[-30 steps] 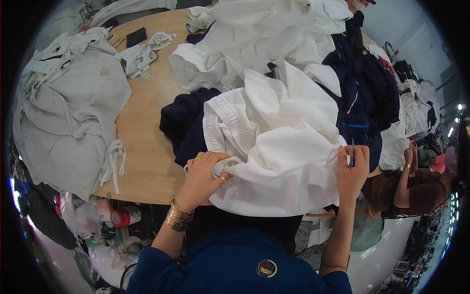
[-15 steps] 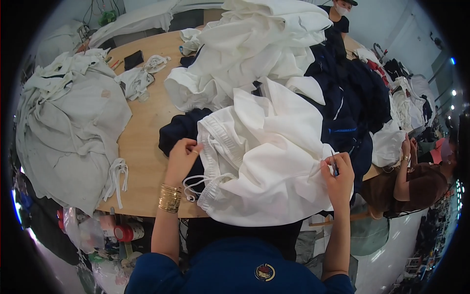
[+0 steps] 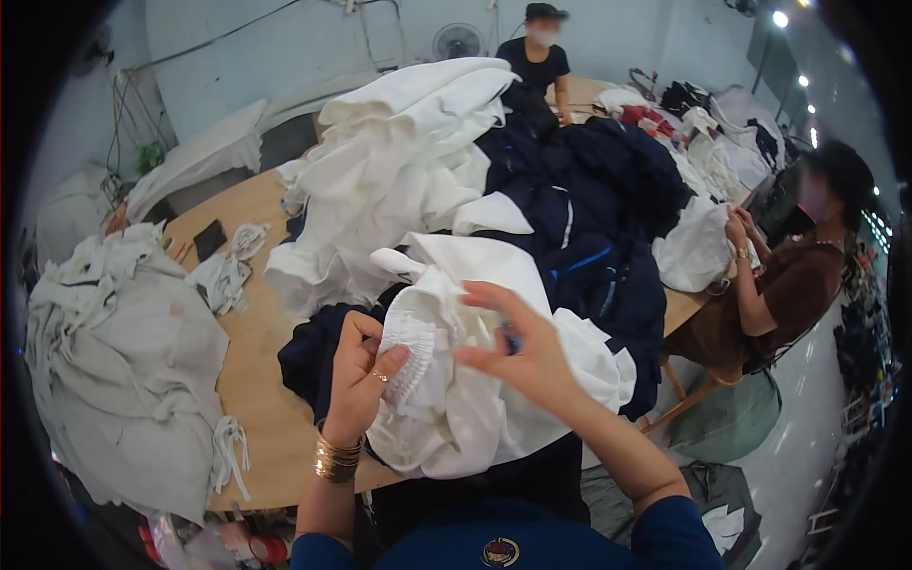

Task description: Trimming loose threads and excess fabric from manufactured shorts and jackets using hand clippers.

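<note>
White elastic-waist trousers (image 3: 456,432) lie bunched in front of me at the table's near edge. My left hand (image 3: 361,375) is closed on their gathered waistband (image 3: 410,332), thumb on top. Over the fabric just to the right is my right hand (image 3: 527,356), its thumb and forefinger apart. Small blue-handled thread snips (image 3: 514,337) are tucked in that palm, partly hidden by the fingers. Whether the right fingertips touch the cloth I cannot tell.
A tall white garment pile (image 3: 389,161) and dark navy garments (image 3: 579,209) stand beyond. Grey-white garments (image 3: 123,370) cover the left side of the wooden table (image 3: 256,418). One co-worker (image 3: 788,275) sits at right handling white cloth; another person (image 3: 537,66) stands at the far side.
The view has shifted upward. My right hand has come from the garment's right side to near the waistband. My left hand now grips the waistband, and the cloth is more bunched.
</note>
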{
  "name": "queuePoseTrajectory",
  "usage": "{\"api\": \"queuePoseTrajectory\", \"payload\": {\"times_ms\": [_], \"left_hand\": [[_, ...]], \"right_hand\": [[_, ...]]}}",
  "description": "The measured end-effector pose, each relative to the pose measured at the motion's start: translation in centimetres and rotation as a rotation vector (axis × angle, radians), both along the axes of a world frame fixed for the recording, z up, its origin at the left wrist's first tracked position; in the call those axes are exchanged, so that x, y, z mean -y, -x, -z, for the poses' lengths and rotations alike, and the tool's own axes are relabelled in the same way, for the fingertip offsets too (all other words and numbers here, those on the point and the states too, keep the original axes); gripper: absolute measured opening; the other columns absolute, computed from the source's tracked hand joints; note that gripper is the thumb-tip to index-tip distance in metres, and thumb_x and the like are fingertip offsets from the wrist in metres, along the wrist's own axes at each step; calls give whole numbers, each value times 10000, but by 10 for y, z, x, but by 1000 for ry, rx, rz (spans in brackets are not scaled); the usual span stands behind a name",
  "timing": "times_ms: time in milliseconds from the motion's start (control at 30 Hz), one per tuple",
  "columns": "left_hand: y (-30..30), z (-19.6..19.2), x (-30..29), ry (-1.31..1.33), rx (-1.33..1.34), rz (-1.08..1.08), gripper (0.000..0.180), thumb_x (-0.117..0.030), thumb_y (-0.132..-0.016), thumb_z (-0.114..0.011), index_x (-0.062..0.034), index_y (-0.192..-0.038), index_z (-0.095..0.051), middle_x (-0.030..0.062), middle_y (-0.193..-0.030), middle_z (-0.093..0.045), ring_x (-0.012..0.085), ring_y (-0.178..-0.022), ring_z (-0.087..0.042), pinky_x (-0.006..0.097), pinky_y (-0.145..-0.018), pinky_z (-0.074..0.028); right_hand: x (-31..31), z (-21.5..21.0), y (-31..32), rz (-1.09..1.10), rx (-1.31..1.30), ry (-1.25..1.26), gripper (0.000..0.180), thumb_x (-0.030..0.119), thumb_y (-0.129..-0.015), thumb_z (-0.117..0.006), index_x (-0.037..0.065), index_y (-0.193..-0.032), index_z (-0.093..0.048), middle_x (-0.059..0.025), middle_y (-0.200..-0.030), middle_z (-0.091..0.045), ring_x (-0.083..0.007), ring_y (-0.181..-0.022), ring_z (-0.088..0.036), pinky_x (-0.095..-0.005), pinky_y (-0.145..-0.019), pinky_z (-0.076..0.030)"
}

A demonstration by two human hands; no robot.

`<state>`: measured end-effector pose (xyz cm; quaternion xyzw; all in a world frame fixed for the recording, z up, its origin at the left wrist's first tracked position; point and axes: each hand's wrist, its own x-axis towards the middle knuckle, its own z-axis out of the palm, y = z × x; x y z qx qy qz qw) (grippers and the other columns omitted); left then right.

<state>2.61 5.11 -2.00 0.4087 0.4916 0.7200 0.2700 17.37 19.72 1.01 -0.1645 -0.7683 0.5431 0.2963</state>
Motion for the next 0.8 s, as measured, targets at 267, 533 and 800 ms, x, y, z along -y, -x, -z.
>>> {"api": "queuePoseTrajectory", "payload": {"times_ms": [267, 533, 800], "left_hand": [[10, -72, -7, -49, 114, 129, 168, -51, -833, -580, -54, -910, -431, 65, -834, -620, 85, -696, -584, 198, -611, -465], [41, -75, -27, 258, -428, 258, 477, -113, -724, -723, -62, -1114, -454, 61, -824, -632, 116, -727, -581, 240, -681, -465], [39, -84, -54, 319, -827, -130, 136, -36, -728, -718, -9, -845, -656, 4, -766, -587, 88, -702, -529, 245, -637, -413]], "right_hand": [[-14, -3, 7, 33, 46, -91, 429, 48, -727, -673, 92, -1143, -579, -45, -914, -642, -94, -768, -559, -234, -715, -436], [-67, -46, -38, 78, -125, 113, 118, 75, -767, -610, -7, -842, -647, 29, -702, -581, -28, -634, -471, -188, -594, -361], [-73, -58, -61, 169, -63, -123, 136, 114, -737, -603, -14, -771, -630, 33, -618, -509, -38, -594, -437, -202, -544, -318]]}}
